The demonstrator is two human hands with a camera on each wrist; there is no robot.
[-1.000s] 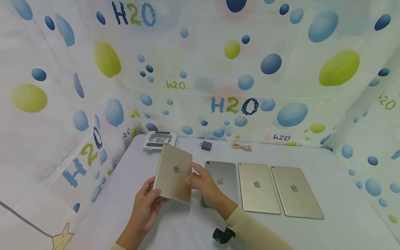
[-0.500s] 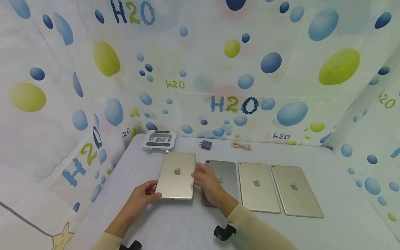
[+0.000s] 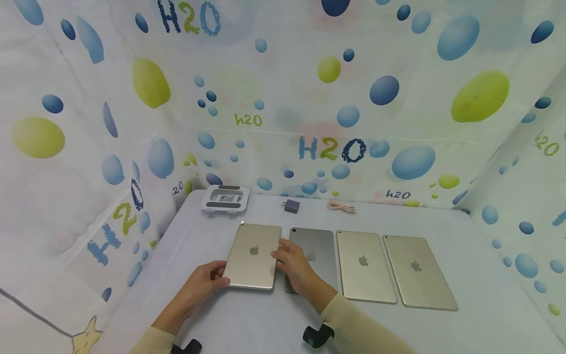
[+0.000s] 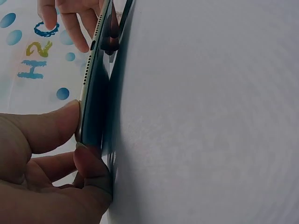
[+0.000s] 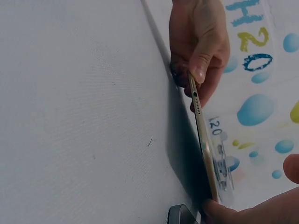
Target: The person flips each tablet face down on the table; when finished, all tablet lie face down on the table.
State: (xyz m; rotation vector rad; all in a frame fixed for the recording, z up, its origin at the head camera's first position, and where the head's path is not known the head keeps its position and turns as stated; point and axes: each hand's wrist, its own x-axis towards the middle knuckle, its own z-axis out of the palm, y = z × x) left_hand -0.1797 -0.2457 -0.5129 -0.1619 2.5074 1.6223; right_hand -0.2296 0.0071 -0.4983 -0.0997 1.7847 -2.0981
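A gold tablet (image 3: 254, 258) lies back side up, close over the white table, at the left end of a row of tablets. My left hand (image 3: 203, 285) pinches its near left corner; in the left wrist view the thumb (image 4: 60, 123) presses on the back and a curled finger (image 4: 91, 168) supports the screen side. At the right edge is my right hand (image 3: 294, 263). The right wrist view shows one of its fingertips (image 5: 215, 210) touching that edge, while another digit (image 5: 292, 168) stays raised off the back.
A grey tablet (image 3: 320, 246) lies partly under my right hand. Two more gold tablets (image 3: 362, 270) follow to the right. Behind them are a folded white stand (image 3: 225, 199), a dark charging plug (image 3: 291, 206) and a coiled pink cable (image 3: 342, 208). A printed curtain surrounds the table.
The gold tablet has come down from a raised, tilted pose to nearly flat over the table, shifting slightly toward the row. Both hands have moved with it, the left hand staying at its near left corner.
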